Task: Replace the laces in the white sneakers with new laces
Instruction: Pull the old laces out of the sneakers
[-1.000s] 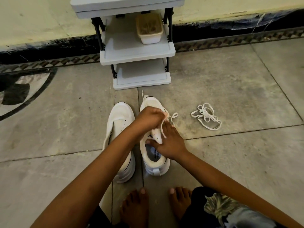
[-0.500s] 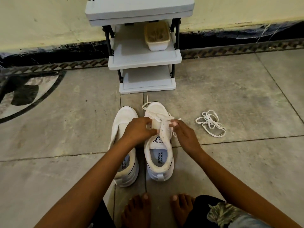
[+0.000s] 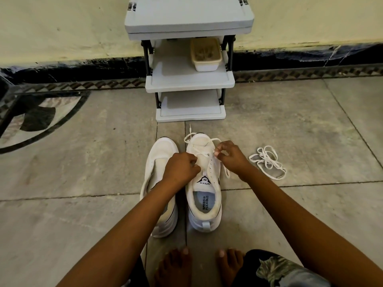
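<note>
Two white sneakers stand side by side on the floor, toes pointing away from me. The left sneaker (image 3: 159, 183) shows no lace and my left forearm crosses it. The right sneaker (image 3: 204, 195) has a white lace (image 3: 199, 145) threaded loosely near its toe, with loops hanging off the front. My left hand (image 3: 181, 167) pinches the lace at the sneaker's left eyelets. On the right eyelet side, my right hand (image 3: 231, 157) pinches the same lace; one end dangles beside the shoe. A loose bundle of white lace (image 3: 268, 162) lies on the floor to the right.
A grey three-tier plastic rack (image 3: 189, 83) stands against the wall just beyond the sneakers, with a cream tub (image 3: 206, 55) on its middle shelf. My bare feet (image 3: 199, 266) rest on the stone floor below the shoes. A dark inlay pattern (image 3: 35, 119) marks the floor at left.
Both hands have shifted toward the toe of the right sneaker and spread apart to either side of the eyelets. The tongue and insole are now uncovered. The camera has tilted down a little.
</note>
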A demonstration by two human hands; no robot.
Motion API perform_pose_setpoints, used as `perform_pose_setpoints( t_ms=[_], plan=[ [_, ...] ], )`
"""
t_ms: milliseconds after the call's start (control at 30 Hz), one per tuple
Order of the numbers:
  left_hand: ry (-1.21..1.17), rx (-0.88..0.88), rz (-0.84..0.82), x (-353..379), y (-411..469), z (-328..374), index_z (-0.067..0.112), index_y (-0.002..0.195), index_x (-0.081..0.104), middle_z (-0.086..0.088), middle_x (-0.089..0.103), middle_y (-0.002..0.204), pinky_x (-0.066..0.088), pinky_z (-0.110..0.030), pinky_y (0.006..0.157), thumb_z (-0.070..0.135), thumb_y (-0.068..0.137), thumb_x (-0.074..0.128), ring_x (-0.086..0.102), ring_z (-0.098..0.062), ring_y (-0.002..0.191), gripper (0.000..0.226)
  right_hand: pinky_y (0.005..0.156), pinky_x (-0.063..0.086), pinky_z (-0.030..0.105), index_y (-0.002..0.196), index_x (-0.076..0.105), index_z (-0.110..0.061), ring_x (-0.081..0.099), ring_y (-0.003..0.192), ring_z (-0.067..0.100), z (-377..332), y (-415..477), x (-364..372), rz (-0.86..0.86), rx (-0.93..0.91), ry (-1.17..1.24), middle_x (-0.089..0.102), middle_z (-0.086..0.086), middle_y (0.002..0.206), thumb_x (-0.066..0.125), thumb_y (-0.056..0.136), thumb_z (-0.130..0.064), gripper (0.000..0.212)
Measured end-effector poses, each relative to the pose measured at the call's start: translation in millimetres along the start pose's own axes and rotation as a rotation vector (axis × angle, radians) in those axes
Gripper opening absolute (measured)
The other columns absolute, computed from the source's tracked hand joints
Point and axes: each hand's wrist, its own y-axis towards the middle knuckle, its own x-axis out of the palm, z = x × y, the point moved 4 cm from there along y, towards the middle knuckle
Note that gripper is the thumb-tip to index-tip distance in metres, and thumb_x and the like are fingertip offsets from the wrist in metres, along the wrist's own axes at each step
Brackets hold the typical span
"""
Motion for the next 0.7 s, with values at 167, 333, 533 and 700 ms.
perform_pose_setpoints(
  t_ms=[167,333,533,700],
  plan=[
    [0.049,0.0,-0.001,3.0,-1.4,2.6,0.001,0.095,0.068,-0.016,0.068,0.094,0.049,-0.037,0.077,0.017,0.081,0.058,0.06,-0.033,0.093,0.023,0.082,0.052,0.02,0.09,0.052,-0.012,0.061,0.097,0.014,-53.6,-6.4,-21.7,-0.215,0.039,0.876,0.064,0.007,0.106,0.036,0.098,-0.005,0.019],
    [0.069,-0.006,0.001,4.2,-2.0,1.5,0.005,0.104,0.068,-0.015,0.067,0.104,0.048,-0.035,0.081,0.018,0.083,0.057,0.059,-0.033,0.1,0.027,0.049,0.047,0.02,0.078,0.038,-0.017,0.038,0.037,0.004,-90.6,-2.5,-30.7,-0.173,0.078,1.213,0.045,-0.007,0.048,0.028,0.1,-0.007,0.026],
    [0.064,0.002,0.016,4.3,-0.9,-0.3,0.006,0.107,0.067,-0.013,0.067,0.109,0.048,-0.036,0.084,0.019,0.084,0.057,0.058,-0.032,0.102,0.029,0.059,0.04,0.024,0.094,0.058,-0.004,0.056,0.073,0.021,-46.1,8.5,-26.6,0.06,0.115,-0.115,0.059,0.008,0.081,0.053,0.094,-0.03,0.026],
    [0.07,0.008,0.026,5.5,-0.4,-2.0,0.007,0.109,0.067,-0.014,0.066,0.108,0.048,-0.036,0.084,0.02,0.084,0.056,0.057,-0.032,0.102,0.03,0.078,0.038,0.029,0.114,0.056,0.0,0.055,0.11,0.03,-5.1,5.9,-17.0,-0.193,0.165,-0.778,0.06,0.016,0.118,0.05,0.093,-0.043,0.047]
  ],
)
